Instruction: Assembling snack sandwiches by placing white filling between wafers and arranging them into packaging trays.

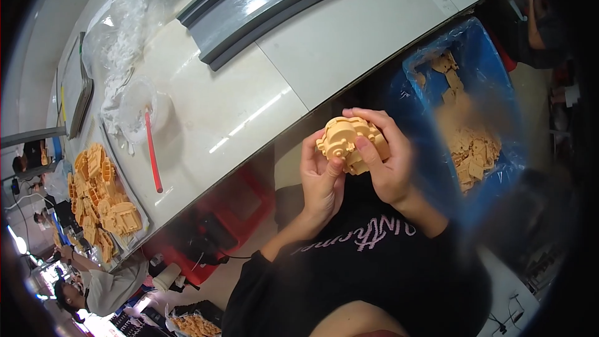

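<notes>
A yellow-orange moulded plastic part with rounded, raised shapes is held up in front of my body, just off the table's edge. My left hand closes on its left side, the thumb pressing near the bottom. From the right, my right hand grips the same part, with its thumb across the front face and its fingers over the top. The back of the part is hidden by my hands.
A white table holds a clear tub with a red-handled tool, a tray of similar parts, plastic wrap and a grey rail. A lined blue bin with parts stands right; red crates sit below.
</notes>
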The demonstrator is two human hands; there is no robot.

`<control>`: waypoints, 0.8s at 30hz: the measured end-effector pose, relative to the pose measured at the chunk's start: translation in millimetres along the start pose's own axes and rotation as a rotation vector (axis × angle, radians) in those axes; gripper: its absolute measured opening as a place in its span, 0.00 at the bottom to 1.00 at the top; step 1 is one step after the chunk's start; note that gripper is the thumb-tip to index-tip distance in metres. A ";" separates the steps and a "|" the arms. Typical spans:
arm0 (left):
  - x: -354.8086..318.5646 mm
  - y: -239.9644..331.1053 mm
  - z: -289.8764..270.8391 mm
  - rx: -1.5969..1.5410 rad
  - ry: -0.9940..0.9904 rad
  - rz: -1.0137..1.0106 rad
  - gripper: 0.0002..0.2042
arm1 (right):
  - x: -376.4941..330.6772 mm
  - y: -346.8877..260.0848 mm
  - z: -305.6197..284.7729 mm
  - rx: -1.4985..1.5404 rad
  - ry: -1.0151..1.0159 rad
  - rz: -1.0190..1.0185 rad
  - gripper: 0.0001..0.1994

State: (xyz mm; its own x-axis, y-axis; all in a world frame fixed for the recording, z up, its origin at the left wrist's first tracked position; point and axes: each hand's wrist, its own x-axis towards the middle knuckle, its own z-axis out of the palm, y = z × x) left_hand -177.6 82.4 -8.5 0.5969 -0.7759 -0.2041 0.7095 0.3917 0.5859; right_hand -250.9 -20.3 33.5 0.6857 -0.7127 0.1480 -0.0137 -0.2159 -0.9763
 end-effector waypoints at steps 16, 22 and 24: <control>0.0 -0.6 -8.5 0.063 -0.102 0.127 0.20 | 2.9 1.5 -4.7 0.160 -0.082 0.045 0.12; 3.5 7.0 -10.1 0.131 -0.090 0.175 0.23 | 6.2 0.3 -10.0 0.255 -0.137 0.036 0.14; 3.3 6.1 -15.6 0.162 -0.109 0.192 0.22 | 4.3 0.3 -9.8 0.256 -0.131 0.028 0.14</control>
State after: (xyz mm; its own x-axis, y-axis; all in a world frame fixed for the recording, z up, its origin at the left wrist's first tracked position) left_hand -165.5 90.0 -17.8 0.6647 -0.7471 0.0034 0.5127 0.4595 0.7253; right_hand -255.1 -30.0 35.3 0.7757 -0.6205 0.1149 0.1388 -0.0098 -0.9903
